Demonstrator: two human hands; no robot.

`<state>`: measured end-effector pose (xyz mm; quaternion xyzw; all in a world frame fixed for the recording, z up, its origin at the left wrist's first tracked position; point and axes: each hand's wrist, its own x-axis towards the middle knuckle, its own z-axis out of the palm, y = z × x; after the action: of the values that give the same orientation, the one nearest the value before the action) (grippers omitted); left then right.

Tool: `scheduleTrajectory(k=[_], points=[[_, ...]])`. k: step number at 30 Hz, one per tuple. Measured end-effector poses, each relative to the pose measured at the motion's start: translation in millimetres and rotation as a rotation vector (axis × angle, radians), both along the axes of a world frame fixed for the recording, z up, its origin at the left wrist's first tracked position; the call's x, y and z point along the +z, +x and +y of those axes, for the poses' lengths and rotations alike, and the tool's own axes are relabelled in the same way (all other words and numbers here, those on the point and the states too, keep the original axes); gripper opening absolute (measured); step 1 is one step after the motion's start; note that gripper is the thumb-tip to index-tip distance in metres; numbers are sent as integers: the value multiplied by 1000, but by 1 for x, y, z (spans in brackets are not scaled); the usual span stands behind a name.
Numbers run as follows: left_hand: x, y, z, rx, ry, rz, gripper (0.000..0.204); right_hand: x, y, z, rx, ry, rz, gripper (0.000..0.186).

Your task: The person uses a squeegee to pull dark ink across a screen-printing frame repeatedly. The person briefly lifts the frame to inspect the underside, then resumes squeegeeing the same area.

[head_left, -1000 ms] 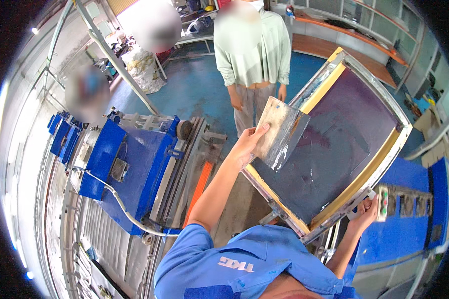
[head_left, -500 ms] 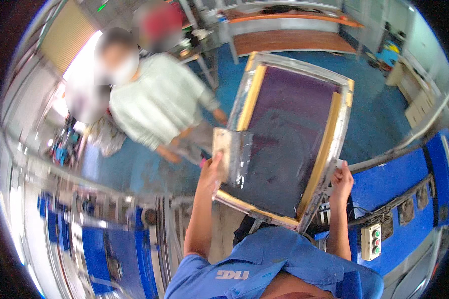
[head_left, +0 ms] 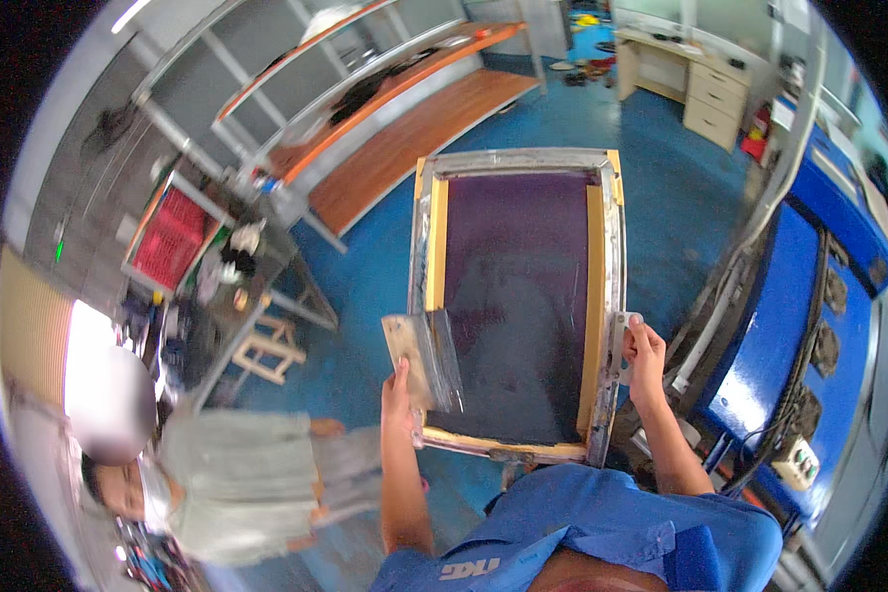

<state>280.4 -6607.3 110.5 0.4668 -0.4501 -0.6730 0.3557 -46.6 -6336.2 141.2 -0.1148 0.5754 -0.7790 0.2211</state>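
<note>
Screen frame [head_left: 612,247] is centre scene, just ahead of your blue shirt, long rails running near to far, dark mesh [head_left: 513,257] inside. Your left hand [head_left: 398,403] is at the near left corner, thumb up on the wood-handled squeegee [head_left: 405,365], fingers closed round its near end. Squeegee crosses the left rail, blade side over the mesh; can't tell if it touches. Probably gripped there so one hand manages both squeegee and rail; fingers underneath are hidden, so rail contact unconfirmed.

Your right hand [head_left: 644,353] is at the right rail, fingers narrow on a pale tab [head_left: 629,321]. Can't tell if the tab is loose or fixed. Hands on opposite sides likely steady the frame against tipping.

Right: blue machine [head_left: 770,326], control box [head_left: 797,462] at its near end. Near left: co-worker in pale shirt [head_left: 237,474], apart from the frame.
</note>
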Motion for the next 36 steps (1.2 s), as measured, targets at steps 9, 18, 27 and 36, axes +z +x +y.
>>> scheduleTrajectory(k=[9, 18, 27, 36], points=[[8, -143, -152, -162, -29, 76, 62, -34, -88, -120, -110, 80, -38, 34], [11, -276, -246, -108, -16, 100, 70, -54, -239, -237, -33, 6, -195, 31], [-12, -440, -349, -219, -135, 141, 66, -69, -402, -335, -17, -81, -352, 24], [-13, -656, -488, -453, 117, 152, 77, -57, -536, -374, -147, -146, -393, 23]])
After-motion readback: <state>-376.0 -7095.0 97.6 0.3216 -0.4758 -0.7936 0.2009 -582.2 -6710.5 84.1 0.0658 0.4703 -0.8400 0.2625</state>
